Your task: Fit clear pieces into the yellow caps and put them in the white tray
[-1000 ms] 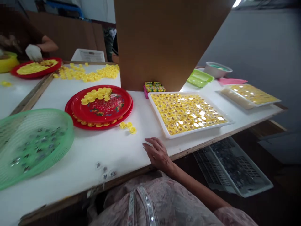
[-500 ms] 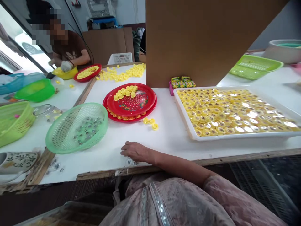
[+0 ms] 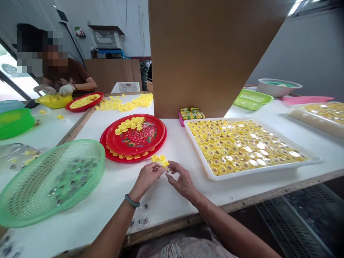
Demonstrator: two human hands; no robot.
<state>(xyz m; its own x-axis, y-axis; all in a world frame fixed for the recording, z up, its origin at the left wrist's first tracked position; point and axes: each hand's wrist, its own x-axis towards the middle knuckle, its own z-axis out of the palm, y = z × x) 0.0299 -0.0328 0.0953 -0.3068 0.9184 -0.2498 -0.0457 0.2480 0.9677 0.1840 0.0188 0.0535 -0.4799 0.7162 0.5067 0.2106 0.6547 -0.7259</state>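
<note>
My left hand (image 3: 148, 176), with a beaded bracelet at the wrist, is closed in a pinch on something small near the table's middle. Facing it, my right hand (image 3: 182, 179) has thumb and fingers curled around a small item between the two hands, too small to make out. A few yellow pieces (image 3: 158, 158) lie just beyond the fingertips. Behind and to the left, a red plate (image 3: 137, 139) bears yellow pieces, stacked over another red plate. Several clear discs with dark marks (image 3: 142, 221) rest by the table's front edge, below my left hand.
A white tray (image 3: 212, 176) of yellow pieces stands at the right. The green mesh basket (image 3: 16, 186) holds clear pieces at the left. A brown cardboard panel (image 3: 204, 53) rises behind. Across the table, a gloved person (image 3: 72, 75) works at a yellow bowl (image 3: 57, 103).
My left hand has come into view. My right hand has moved from the table's front area up to the yellow pieces, meeting the left. The view has shifted.
</note>
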